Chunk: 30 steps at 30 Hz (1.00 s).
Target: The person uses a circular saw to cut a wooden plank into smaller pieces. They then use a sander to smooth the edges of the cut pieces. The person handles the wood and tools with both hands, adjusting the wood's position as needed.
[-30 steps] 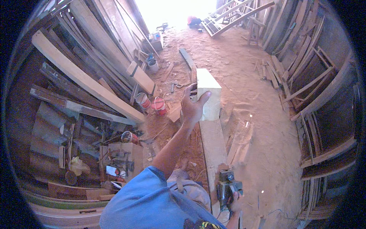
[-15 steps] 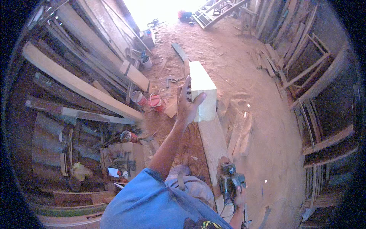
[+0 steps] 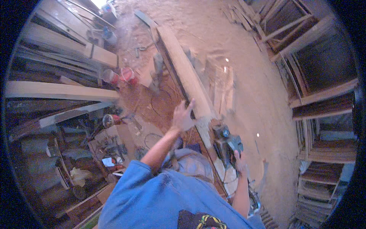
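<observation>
A long pale wooden beam (image 3: 183, 63) lies lengthwise on a narrow, worn bench plank (image 3: 204, 133), running away from me to the far left. My left hand (image 3: 183, 116) is at the beam's left edge near its close end, thumb and fingers apart; whether the fingertips touch the wood I cannot tell. Just beyond the beam's near end, on the right, a dark teal electric planer (image 3: 227, 145) rests on the bench. My right hand (image 3: 240, 162) is wrapped around its rear handle, the fingers partly hidden.
Red buckets (image 3: 129, 75) stand on the dusty floor at left, near stacked long timbers (image 3: 61, 91). Offcuts (image 3: 223, 89) lie right of the bench. Wooden frames and shelving (image 3: 324, 150) line the right side. A cluttered box (image 3: 110, 147) sits at near left.
The raised, brightly lit wooden piece in my left hand is lowered; the beam now lies flat on the bench. My left hand has opened and drawn nearer. My view has swung right.
</observation>
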{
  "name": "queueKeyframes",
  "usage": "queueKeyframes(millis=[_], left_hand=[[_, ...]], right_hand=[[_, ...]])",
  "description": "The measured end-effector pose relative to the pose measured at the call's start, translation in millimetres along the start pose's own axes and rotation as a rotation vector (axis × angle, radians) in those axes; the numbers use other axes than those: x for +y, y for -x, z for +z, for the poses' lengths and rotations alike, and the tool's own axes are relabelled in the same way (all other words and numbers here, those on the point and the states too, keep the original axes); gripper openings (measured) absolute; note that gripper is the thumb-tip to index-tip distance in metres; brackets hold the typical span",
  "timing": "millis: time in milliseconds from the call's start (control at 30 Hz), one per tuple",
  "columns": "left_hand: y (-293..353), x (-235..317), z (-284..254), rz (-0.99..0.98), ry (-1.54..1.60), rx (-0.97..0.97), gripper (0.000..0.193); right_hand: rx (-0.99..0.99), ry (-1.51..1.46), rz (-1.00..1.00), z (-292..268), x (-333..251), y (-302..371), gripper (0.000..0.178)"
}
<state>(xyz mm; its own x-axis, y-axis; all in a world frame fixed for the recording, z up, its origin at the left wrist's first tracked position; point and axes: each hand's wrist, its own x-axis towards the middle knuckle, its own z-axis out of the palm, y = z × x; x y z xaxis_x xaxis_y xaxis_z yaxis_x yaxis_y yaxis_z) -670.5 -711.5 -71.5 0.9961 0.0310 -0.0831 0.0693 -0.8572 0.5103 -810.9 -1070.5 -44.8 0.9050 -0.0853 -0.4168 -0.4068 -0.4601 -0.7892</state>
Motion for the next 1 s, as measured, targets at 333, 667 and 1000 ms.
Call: queueKeyframes(millis=[333, 667, 1000], left_hand=[[35.2, -24.1, -65.1, -0.003, 0.377, 0.070, 0.068], [3.3, 53.5, -88.4, 0.449, 0.335, 0.177, 0.046], [-52.6, 36.8, -101.5, 0.681, 0.313, -0.192, 0.045]], right_hand=[[0.081, 0.063, -0.152, 15.8, -113.1, 46.1, 0.038], [0.014, 0.045, -0.367, 49.5, -154.2, -3.0, 0.059], [-0.095, -0.135, -0.191, 61.3, -190.6, -22.3, 0.053]])
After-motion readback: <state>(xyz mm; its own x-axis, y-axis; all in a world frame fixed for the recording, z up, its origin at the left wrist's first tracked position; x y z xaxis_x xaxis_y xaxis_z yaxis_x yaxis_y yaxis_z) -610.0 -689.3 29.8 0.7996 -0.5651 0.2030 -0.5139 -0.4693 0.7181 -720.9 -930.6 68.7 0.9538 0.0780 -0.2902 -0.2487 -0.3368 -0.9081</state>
